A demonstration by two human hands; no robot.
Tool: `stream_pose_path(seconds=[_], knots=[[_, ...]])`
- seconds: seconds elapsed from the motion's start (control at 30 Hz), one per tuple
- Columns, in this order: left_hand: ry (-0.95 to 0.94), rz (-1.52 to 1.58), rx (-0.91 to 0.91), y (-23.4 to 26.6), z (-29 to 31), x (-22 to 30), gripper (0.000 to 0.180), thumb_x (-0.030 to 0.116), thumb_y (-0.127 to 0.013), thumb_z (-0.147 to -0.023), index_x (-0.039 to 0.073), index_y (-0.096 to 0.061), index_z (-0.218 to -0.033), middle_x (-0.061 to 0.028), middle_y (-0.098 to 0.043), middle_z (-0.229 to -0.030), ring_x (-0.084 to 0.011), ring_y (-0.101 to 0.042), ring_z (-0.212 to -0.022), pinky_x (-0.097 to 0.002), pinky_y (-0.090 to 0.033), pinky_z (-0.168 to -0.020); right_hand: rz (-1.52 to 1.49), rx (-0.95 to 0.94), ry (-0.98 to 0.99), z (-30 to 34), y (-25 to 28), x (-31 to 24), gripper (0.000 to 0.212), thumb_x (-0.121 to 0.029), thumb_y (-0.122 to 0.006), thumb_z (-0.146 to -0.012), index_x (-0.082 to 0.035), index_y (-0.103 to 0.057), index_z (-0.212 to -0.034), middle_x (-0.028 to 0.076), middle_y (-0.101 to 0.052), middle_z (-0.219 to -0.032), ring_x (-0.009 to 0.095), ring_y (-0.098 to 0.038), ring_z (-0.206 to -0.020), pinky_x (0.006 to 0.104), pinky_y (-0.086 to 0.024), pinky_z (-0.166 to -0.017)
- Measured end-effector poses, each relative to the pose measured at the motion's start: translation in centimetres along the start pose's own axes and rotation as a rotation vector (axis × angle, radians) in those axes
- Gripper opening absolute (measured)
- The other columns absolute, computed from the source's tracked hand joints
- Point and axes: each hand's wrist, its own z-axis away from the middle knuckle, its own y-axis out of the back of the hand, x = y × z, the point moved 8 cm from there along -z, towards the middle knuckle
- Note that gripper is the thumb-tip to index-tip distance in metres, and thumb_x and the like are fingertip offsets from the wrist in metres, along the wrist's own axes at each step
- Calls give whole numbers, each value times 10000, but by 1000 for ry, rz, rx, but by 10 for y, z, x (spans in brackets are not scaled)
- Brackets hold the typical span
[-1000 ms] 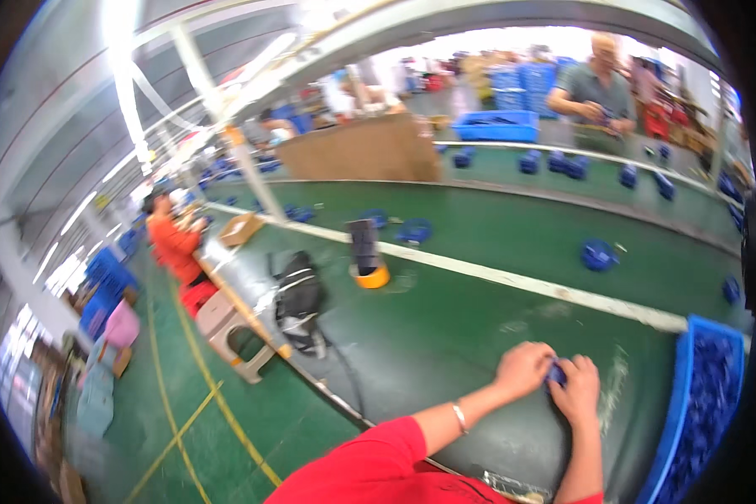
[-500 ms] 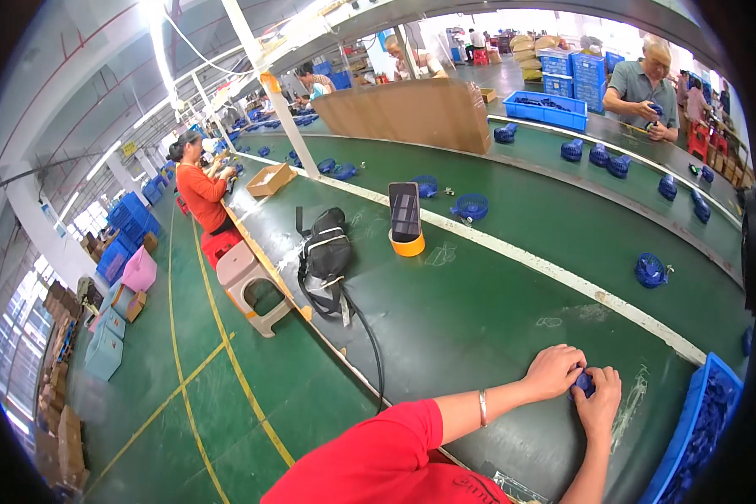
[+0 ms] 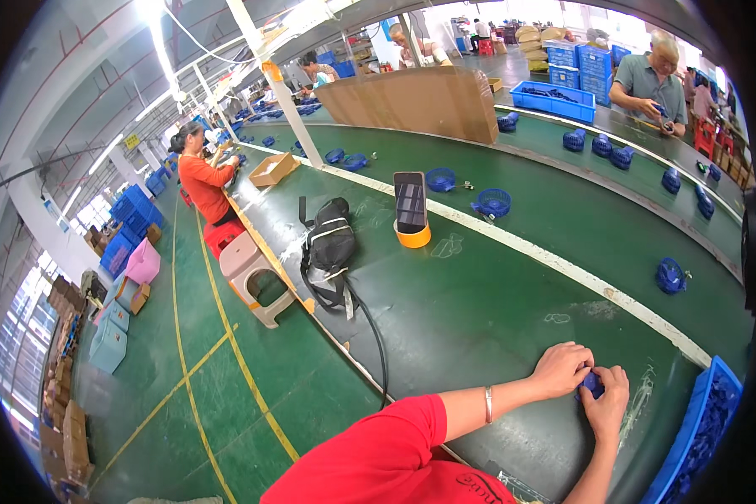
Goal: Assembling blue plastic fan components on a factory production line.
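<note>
Your grip is pinching: left hand (image 3: 565, 370) and right hand (image 3: 606, 398) are holding a small blue part (image 3: 593, 385) between them, over the bench (image 3: 454, 336), left of the blue bin (image 3: 682, 441). You should be pressing evenly.

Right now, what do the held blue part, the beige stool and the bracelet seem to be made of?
Blue part: perhaps plastic, by its solid colour; finish mostly hidden.
Beige stool: likely satin moulded plastic, with rounded edges.
Bracelet: apparently polished metal, silvery and shiny.

blue part (image 3: 594, 385), perhaps rounded, partly hidden by right grip (image 3: 606, 402)
</note>
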Motion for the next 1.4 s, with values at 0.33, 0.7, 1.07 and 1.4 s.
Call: stream_pose_path(seconds=[0.33,0.7,1.07,1.4], knots=[[15,20,1,-5,0,5,72,125,-599,-775,64,-609,-812,-96,-597,-773,-298,-574,-798,-414,-459,-705,55,31,-2,8,6,3,329,-69,-726,-577,-32,-634,-890,145,-529,-843,349,-517,-847,438,-419,-768],[4,-127,3,13,-2,-1,44,75,-661,-772,60,-669,-812,-69,-636,-749,-177,-625,-673,-290,-501,-630,45,22,111,-1,-7,-7,295,-202,-705,-675,-65,-645,-930,118,-558,-847,307,-551,-845,416,-442,-761],[-9,-112,-27,1,-3,7,63,55,-671,-756,37,-667,-816,-65,-608,-702,-151,-562,-601,-276,-459,-577,67,-17,41,7,-4,6,273,-201,-702,-689,-63,-649,-918,107,-544,-865,282,-531,-874,400,-422,-756],[13,-88,-16,2,-4,6,65,46,-658,-765,30,-662,-827,-60,-589,-692,-156,-555,-601,-283,-456,-580,57,0,43,6,-4,6,256,-192,-689,-701,-61,-648,-916,104,-543,-860,280,-527,-871,397,-414,-757]])
